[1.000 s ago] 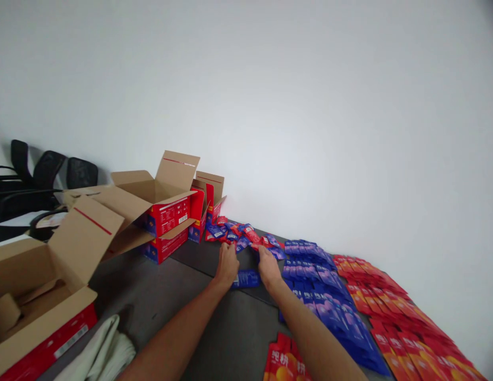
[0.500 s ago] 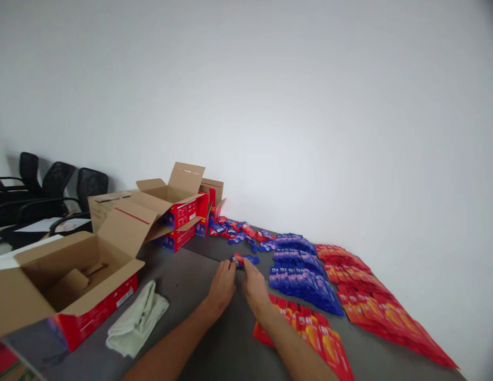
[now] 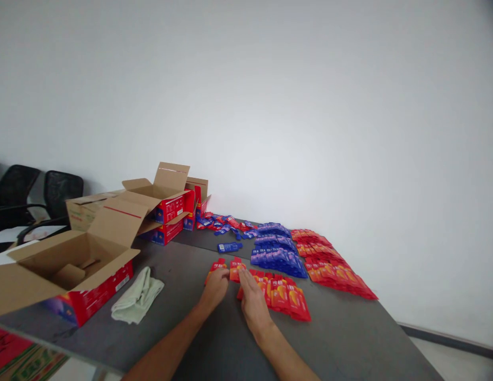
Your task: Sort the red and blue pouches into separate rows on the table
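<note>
Two small red pouches with orange print lie side by side at my fingers. My left hand (image 3: pixel 215 288) has its fingers curled around the lower part of the left red pouch (image 3: pixel 216 265), fingertips close to the other one. My right hand (image 3: pixel 254 301) grips the lower right edge of the second red pouch (image 3: pixel 236 266), its thumb hidden. Just right of this hand is a row of overlapping red pouches (image 3: pixel 281 292), partly covered by the fingers. A single blue pouch (image 3: pixel 229 247) lies flat beyond my hands.
Rows of blue pouches (image 3: pixel 278 257) and red pouches (image 3: pixel 337 272) overlap at the right. A loose pile of mixed pouches (image 3: pixel 226 225) lies at the back. An open carton (image 3: pixel 107 283) and a folded pale cloth (image 3: pixel 138 296) are at left; more cartons (image 3: pixel 172 211) stand behind.
My hands have come nearer from the loose pouches at the back, and two red pouches are now at my fingers. A blue pouch lies alone behind them. The view has turned right.
</note>
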A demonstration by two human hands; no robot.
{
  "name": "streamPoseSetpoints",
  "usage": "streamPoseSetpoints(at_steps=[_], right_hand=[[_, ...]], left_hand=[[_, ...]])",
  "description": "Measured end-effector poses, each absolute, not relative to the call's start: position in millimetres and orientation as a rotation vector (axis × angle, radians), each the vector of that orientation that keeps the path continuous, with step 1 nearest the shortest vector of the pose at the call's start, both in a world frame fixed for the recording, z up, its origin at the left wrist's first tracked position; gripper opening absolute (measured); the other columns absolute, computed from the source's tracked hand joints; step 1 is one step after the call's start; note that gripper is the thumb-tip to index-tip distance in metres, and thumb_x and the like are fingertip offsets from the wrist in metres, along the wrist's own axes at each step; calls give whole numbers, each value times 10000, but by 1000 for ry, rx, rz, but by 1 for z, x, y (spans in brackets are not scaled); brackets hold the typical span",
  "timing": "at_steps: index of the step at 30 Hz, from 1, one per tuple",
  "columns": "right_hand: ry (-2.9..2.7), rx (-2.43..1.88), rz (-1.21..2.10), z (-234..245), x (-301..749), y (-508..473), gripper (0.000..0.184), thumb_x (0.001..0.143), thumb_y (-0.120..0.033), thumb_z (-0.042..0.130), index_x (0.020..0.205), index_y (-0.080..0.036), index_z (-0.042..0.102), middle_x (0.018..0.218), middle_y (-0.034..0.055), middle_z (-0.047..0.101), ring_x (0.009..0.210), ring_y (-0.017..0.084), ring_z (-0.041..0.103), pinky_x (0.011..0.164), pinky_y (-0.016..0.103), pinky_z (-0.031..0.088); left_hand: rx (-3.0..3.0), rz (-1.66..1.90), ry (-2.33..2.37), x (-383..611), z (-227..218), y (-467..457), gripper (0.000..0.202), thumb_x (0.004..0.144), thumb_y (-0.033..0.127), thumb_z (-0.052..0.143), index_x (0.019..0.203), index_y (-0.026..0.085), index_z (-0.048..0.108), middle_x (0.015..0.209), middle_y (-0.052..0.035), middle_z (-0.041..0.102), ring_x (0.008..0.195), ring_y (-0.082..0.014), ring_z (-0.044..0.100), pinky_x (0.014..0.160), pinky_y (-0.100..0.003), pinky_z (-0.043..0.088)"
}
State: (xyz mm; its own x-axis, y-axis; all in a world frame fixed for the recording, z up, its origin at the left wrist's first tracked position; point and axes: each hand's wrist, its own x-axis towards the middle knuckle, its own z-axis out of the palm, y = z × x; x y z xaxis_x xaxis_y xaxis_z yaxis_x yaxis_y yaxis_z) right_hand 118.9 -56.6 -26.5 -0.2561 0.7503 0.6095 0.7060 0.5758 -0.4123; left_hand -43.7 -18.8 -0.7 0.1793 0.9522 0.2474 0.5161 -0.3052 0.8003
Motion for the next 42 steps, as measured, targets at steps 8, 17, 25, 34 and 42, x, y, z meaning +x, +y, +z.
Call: streamPoseSetpoints(at_steps=[8, 17, 25, 34, 42], right_hand=[[-2056, -1223, -17, -38, 142, -89, 779, 748, 67, 321, 1455, -257, 360, 1495, 30, 377, 1413, 194, 275, 1131, 456, 348], [-1711, -1349, 15, -38, 159, -116, 567, 873, -164, 490, 1434, -155, 408, 1384, 132, 505, 1283, 260, 470, 1069, 448, 425], [-1710, -1421, -56, -35, 191, -108, 335, 914, -200, 485, 1215, -156, 625, 1149, 123, 649, 1068, 243, 581, 975, 390, 464], [-1770, -1590, -271, -43, 220, -98, 314, 923, -201, 474, 1176, -193, 661, 1138, 104, 646, 1013, 254, 517, 932, 407, 400], [-1786, -1837, -312, -38, 214, -105, 315, 919, -277, 504, 1198, -306, 648, 1267, 87, 573, 1162, 299, 454, 984, 450, 348]], left_hand=[[957, 1194, 856, -1, -9, -53, 324, 655, 394, 740, 820, 161, 586, 821, -49, 676, 695, -163, 650, 614, -281, 531], [1147, 1309, 951, 26, -20, -58, 263, 634, 222, 690, 863, 148, 583, 776, -52, 710, 685, -182, 677, 626, -275, 534], [1527, 1176, 1179, 61, -16, -52, 378, 771, 241, 542, 1136, 145, 540, 1020, -95, 702, 882, -189, 677, 786, -304, 528], [2269, 842, 1455, 81, -17, -51, 469, 818, 306, 479, 1257, 174, 579, 1305, -105, 578, 1247, -246, 458, 1104, -382, 286], [2375, 601, 1572, 80, -13, -61, 449, 886, 342, 388, 1274, 229, 584, 1423, -97, 468, 1326, -293, 333, 1104, -479, 230]])
